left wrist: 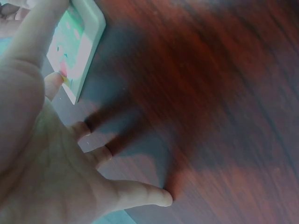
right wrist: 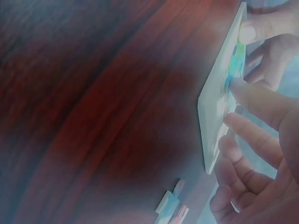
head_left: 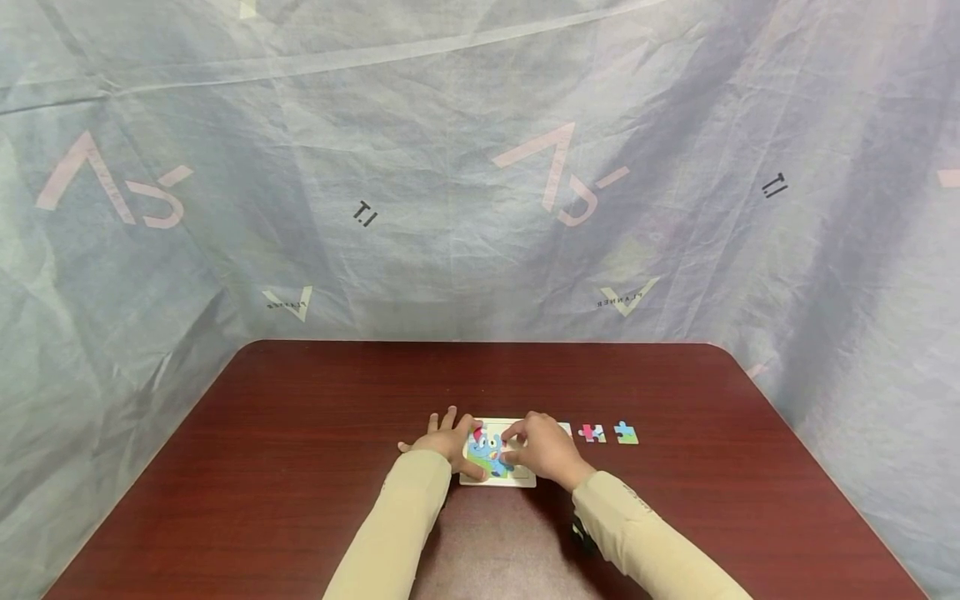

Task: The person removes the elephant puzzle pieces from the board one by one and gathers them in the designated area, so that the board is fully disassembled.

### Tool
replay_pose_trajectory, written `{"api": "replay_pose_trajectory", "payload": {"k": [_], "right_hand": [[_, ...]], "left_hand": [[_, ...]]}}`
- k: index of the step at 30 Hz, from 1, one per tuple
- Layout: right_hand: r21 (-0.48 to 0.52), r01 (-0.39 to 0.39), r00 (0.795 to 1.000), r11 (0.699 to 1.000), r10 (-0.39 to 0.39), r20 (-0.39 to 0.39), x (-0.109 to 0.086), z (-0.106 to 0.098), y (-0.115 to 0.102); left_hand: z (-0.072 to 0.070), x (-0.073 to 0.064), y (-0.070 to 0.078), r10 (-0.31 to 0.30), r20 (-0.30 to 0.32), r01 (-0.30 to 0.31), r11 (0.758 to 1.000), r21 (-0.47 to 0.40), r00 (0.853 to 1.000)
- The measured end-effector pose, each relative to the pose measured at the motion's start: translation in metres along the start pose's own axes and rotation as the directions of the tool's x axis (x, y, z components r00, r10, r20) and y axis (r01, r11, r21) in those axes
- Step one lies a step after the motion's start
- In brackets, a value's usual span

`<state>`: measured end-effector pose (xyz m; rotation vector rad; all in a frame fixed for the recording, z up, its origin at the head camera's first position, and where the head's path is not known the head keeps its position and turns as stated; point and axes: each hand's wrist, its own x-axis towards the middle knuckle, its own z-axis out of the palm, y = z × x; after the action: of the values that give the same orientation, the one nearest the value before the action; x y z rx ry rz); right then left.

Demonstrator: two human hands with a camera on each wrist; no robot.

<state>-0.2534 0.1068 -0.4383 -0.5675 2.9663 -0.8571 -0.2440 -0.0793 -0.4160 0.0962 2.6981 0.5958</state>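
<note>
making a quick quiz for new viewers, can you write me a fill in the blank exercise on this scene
Directions follow the head view.
1. The left hand touches the puzzle board on its ____ half (left or right).
2. The rightmost loose piece is blue and ____.
3. The piece with a pink patch lies to the ____ of the puzzle board.

Missing words: left; green; right.

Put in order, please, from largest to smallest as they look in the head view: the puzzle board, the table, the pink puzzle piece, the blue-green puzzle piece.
1. Table
2. Puzzle board, though partly covered
3. Pink puzzle piece and blue-green puzzle piece: they look about alike, so unranked
</note>
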Motion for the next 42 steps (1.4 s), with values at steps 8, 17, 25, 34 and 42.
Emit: {"api": "replay_pose_trajectory", "payload": {"k": [8,17,25,34,42], "right_hand": [[0.0,-0.008,1.0,1.0,0.008,-0.002,0.002,0.0001,-0.0023],[0.012,-0.001,1.0,1.0,0.001,0.018,0.0061,0.0022,-0.0016],[0.008,0.002,1.0,1.0,-0.002,0.019,0.0076,0.0023,-0.0015],[-0.022,0.004,0.999,1.0,-0.003,0.034,0.0089,0.0001,-0.0012],[-0.092,0.039,0.999,0.995,-0.036,0.032,0.0101,-0.0026,-0.0004]], "left_hand": [[-0.0018,-0.0018,-0.0011,0.004,-0.003,-0.004,1.0,-0.009,1.0],[-0.0023,-0.0043,-0.0012,-0.007,0.002,0.007,1.0,-0.003,1.0],[-0.0001,-0.0016,-0.0018,-0.012,0.004,0.012,1.0,0.005,1.0],[0.0014,0.0009,-0.0001,-0.006,-0.001,0.006,1.0,0.024,1.0],[-0.0033,-0.0064,0.0039,0.002,-0.005,-0.002,1.0,0.028,1.0]]}}
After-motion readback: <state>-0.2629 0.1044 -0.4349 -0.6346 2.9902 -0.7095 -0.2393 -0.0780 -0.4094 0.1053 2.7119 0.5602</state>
